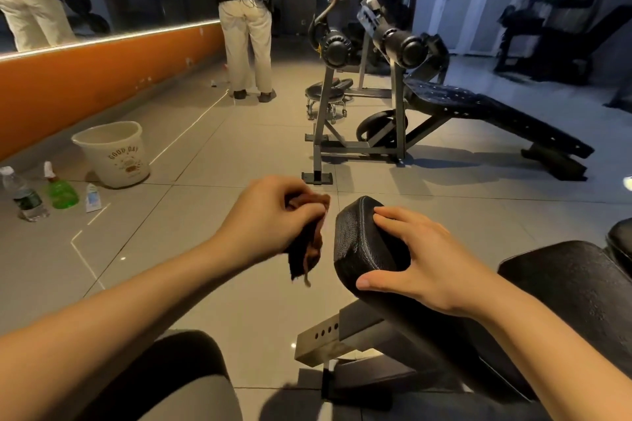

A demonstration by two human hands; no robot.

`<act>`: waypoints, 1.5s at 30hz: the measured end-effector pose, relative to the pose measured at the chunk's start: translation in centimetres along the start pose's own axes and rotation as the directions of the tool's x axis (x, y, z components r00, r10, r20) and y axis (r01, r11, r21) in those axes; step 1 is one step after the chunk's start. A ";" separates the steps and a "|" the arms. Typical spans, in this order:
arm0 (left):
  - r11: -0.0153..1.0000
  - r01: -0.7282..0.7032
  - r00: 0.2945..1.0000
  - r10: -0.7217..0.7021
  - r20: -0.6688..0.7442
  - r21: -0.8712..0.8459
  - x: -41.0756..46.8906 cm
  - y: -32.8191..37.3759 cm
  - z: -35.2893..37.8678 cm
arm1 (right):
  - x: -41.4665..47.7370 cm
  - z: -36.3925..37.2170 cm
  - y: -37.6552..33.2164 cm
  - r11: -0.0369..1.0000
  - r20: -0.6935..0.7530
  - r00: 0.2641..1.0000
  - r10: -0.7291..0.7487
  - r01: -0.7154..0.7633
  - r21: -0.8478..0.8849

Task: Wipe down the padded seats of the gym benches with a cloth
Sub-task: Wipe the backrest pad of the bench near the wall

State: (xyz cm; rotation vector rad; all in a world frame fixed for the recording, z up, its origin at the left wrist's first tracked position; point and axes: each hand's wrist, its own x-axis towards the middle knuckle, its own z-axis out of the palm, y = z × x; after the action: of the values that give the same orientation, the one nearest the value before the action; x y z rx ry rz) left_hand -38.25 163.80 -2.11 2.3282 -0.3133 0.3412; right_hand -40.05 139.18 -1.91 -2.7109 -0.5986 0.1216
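- Pad (pixel 359 243), head view: black, low centre, rounded end facing left; bench axis running rightward into larger seat (pixel 564 287).
- Cloth (pixel 306 243): brown, bunched, hanging just left of pad's end face; contact not resolvable.
- Left hand (pixel 270 215): fingers curled, pinching cloth at its top; the nearer hand to that end face.
- Right hand (pixel 420 260): spread flat on pad top, thumb along near edge, gripping nothing; apparently steadying.
- Judgement: next stroke likely a short rightward pass of cloth onto pad, then along bench axis; right hand covers much of top, probably must lift.
- Second bench (pixel 478 109): well apart, beyond.
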 end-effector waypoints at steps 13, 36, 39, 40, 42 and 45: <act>0.897 0.194 0.980 -0.194 0.040 -0.398 5.9 0.1 4.6 | -0.3 0.6 0.4 1.000 -0.030 1.000 0.000 0.001 0.030; 0.909 0.194 0.928 -0.048 0.370 -0.368 -4.1 3.0 -1.1 | -0.7 0.2 0.2 0.998 -0.026 0.999 -0.025 0.026 0.063; 0.941 0.186 0.968 -0.126 0.216 -0.283 -3.1 2.9 -2.6 | -0.9 0.2 1.1 0.991 0.006 1.000 -0.027 0.026 0.134; 0.942 0.180 0.982 -0.157 0.104 -0.283 -2.3 2.8 -2.8 | -1.0 0.3 1.3 0.988 0.009 1.000 -0.025 0.023 0.150; 0.948 0.164 0.980 -0.188 -0.063 -0.273 -0.7 2.8 -2.4 | -1.3 0.5 1.6 0.985 0.003 1.000 -0.030 0.029 0.173; 0.959 0.133 0.985 -0.155 -0.071 -0.250 -0.2 3.4 0.8 | -1.6 0.8 1.9 0.980 -0.010 0.999 -0.047 0.048 0.194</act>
State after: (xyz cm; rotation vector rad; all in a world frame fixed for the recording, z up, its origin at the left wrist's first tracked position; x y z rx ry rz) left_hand -39.39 160.92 -0.46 2.0727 -0.1310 0.3154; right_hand -40.85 137.14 -3.33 -2.5065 -0.6154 0.1518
